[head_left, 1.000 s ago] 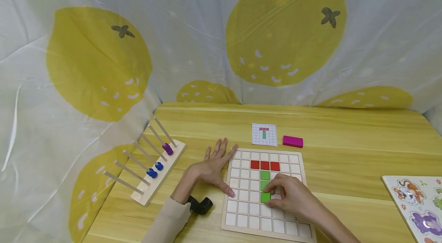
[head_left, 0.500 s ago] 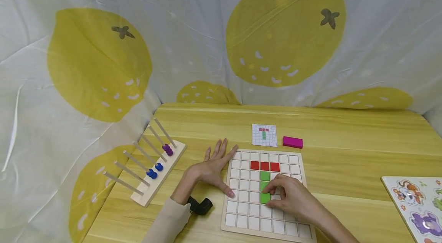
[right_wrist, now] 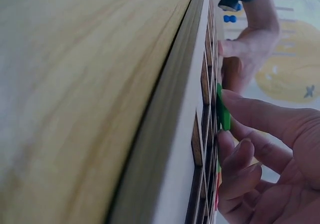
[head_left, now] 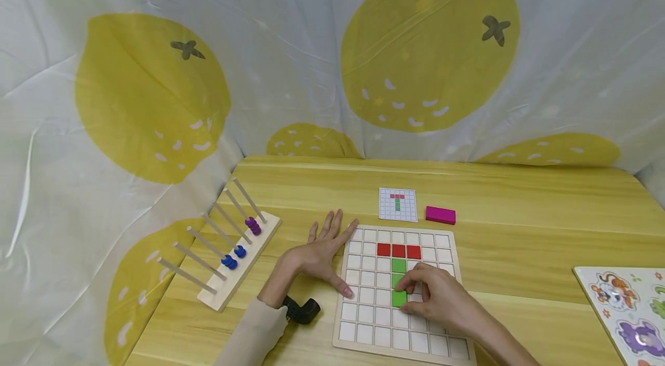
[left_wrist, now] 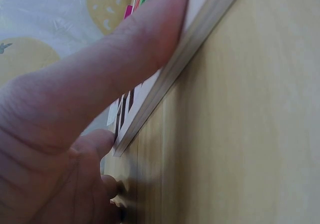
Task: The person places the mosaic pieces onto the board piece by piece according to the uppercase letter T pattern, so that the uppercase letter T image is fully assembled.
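A wooden grid board [head_left: 336, 336] with white squares lies flat on the table. On it, three red tiles [head_left: 398, 251] form a row, and green tiles [head_left: 399, 265] run down from the middle one. My right hand [head_left: 439, 295] pinches the lowest green tile [head_left: 399, 299] between thumb and fingers. In the right wrist view that green tile [right_wrist: 223, 109] sits slightly proud of the board. My left hand [head_left: 318, 256] spreads along the board's left side, its thumb on the edge and its index finger at the top left corner.
Behind the board lie a pattern card [head_left: 398, 205] and a magenta block [head_left: 440, 215]. A peg stand [head_left: 239, 262] with blue and purple beads stands at left. A black curved object [head_left: 303, 311] is near my left wrist. An animal picture board [head_left: 623, 302] is at right.
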`<state>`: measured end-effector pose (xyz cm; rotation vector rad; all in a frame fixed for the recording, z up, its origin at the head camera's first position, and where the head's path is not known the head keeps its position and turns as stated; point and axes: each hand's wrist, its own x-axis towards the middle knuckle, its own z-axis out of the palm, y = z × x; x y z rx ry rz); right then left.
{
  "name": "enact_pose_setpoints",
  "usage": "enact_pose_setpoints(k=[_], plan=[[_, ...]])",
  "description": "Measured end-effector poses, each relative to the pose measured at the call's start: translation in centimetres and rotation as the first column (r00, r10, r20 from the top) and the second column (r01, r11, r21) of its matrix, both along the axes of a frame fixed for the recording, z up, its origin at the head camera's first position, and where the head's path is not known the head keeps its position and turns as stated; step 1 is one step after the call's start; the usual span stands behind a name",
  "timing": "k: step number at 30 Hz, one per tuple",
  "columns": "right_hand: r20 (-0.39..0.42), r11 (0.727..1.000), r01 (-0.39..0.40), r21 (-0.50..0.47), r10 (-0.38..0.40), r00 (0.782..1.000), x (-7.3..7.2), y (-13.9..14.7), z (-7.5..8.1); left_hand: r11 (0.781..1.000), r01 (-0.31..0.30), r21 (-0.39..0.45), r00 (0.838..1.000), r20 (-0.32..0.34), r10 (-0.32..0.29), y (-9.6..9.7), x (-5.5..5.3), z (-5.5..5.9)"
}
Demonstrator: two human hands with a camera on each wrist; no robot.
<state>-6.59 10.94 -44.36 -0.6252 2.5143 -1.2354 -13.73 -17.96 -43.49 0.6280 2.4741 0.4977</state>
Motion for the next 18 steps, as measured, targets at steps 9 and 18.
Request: enact_pose_setpoints(k=[9, 18], plan=[[0.003, 0.999, 0.029, 0.032, -0.029, 1.0, -0.02, -0.24, -0.24, 1.0, -0.003, 0.0, 1.0, 0.001, 0.003, -0.05, -0.06, -0.04], [-0.001, 1.0, 0.024, 0.017, -0.024, 1.0, 0.09, -0.07, -0.17, 1.0, -0.005, -0.002, 1.0, -0.005, 0.005, -0.06, -0.04, -0.28]])
